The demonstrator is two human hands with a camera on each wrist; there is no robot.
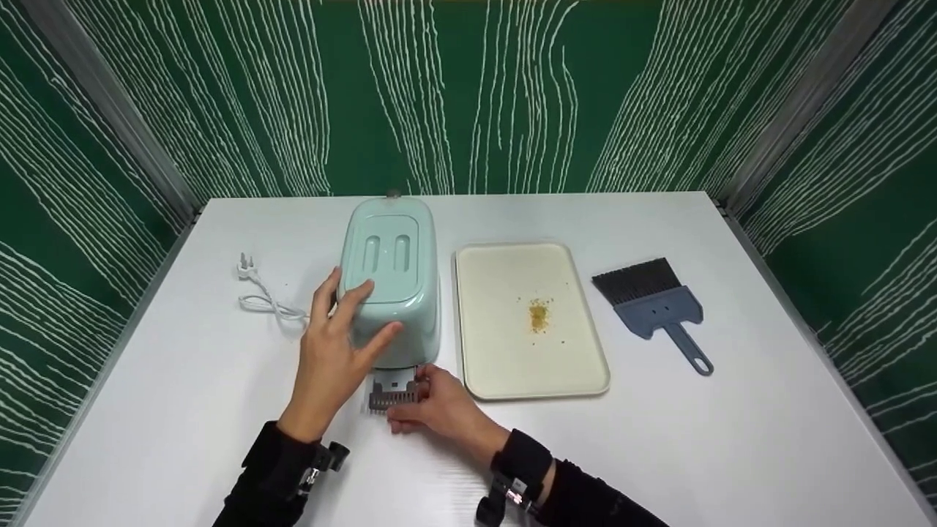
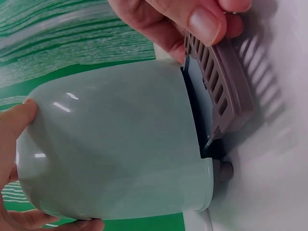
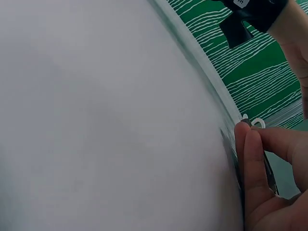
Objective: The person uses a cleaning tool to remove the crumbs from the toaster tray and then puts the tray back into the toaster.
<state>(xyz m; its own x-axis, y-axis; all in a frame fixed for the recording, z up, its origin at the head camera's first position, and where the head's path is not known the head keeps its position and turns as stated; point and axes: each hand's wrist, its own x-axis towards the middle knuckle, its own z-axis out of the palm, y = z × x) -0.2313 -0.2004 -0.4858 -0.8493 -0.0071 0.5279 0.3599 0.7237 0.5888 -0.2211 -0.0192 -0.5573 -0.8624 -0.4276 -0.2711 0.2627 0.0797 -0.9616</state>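
Note:
A mint-green toaster (image 1: 388, 274), its top covered by a lid with two oblong recesses, stands left of centre on the table. My left hand (image 1: 333, 359) rests on its near left corner, fingers spread over the top and left side. From the bottom of the toaster's near end sticks out a crumb tray (image 1: 393, 395) with a slotted grey-brown front (image 2: 219, 79). My right hand (image 1: 446, 406) pinches the right end of that front between thumb and fingers. In the right wrist view, my fingers (image 3: 255, 159) hide most of the tray.
Right of the toaster lies a cream tray (image 1: 498, 366) with a small pile of yellowish crumbs (image 1: 539, 316). Farther right is a blue-grey hand brush (image 1: 662, 311) with black bristles. A white cord and plug (image 1: 249, 271) lie left of the toaster. Green walls enclose the white table (image 1: 732, 439).

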